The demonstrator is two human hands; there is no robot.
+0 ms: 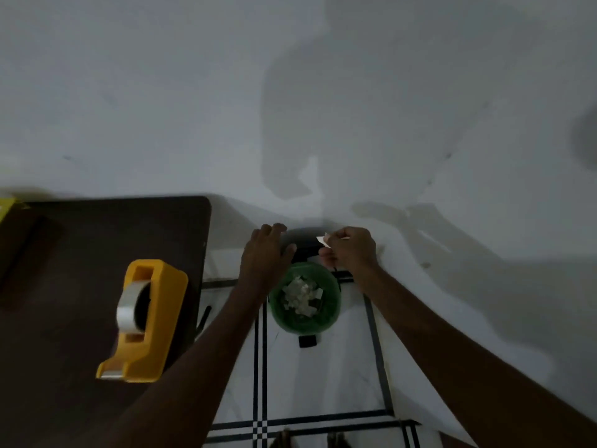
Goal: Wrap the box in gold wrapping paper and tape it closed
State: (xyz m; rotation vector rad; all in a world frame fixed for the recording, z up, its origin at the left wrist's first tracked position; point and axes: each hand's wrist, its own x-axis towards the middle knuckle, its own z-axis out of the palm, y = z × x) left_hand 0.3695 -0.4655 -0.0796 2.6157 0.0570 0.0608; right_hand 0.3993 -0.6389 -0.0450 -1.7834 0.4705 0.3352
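A yellow tape dispenser (143, 320) with a clear tape roll stands on the dark brown table (80, 240) at the left. A sliver of gold paper (6, 206) shows at the table's far left edge; the box is out of sight. My right hand (350, 250) pinches a small white scrap (323, 240) above a green bin (305, 300) on the floor. My left hand (266, 253) hovers beside it over the bin's left rim, fingers spread, holding nothing.
The green bin holds several white scraps and has a black pedal (307, 341) at its near side. It stands on white floor tiles with black lines, against a white wall (290, 92). My bare feet (310, 439) show at the bottom edge.
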